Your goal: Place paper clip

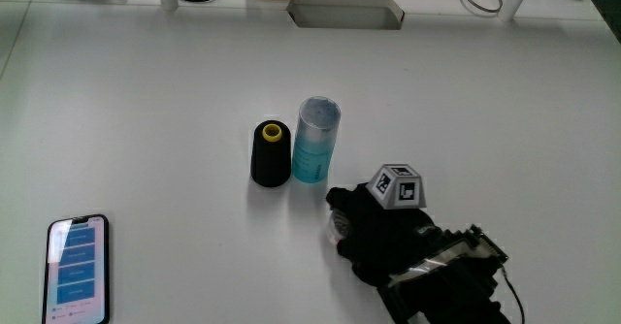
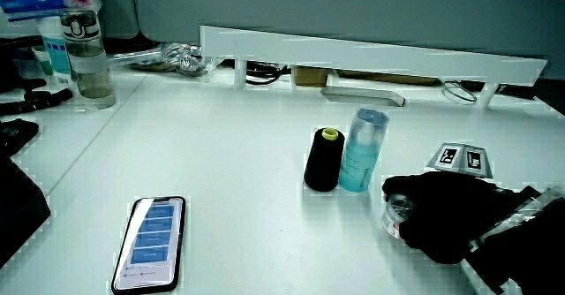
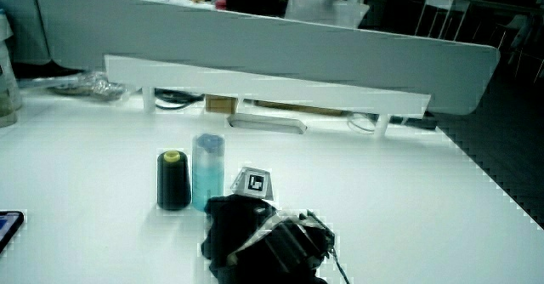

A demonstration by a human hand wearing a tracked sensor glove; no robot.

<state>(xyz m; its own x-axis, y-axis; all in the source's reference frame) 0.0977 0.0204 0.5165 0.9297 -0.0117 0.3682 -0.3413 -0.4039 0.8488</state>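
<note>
The hand in its black glove lies on the table, nearer to the person than the pale blue clear bottle. Its fingers curl over a small clear round box that rests on the table; in a side view the box shows a bit of red inside, and most of it is hidden under the glove. No single paper clip can be made out. The patterned cube sits on the back of the hand. The hand also shows in both side views.
A black thread spool with a yellow core stands upright, touching the blue bottle. A phone with a lit screen lies at the table's edge near the person. A white tray sits by the low partition. A water bottle stands at the table's corner.
</note>
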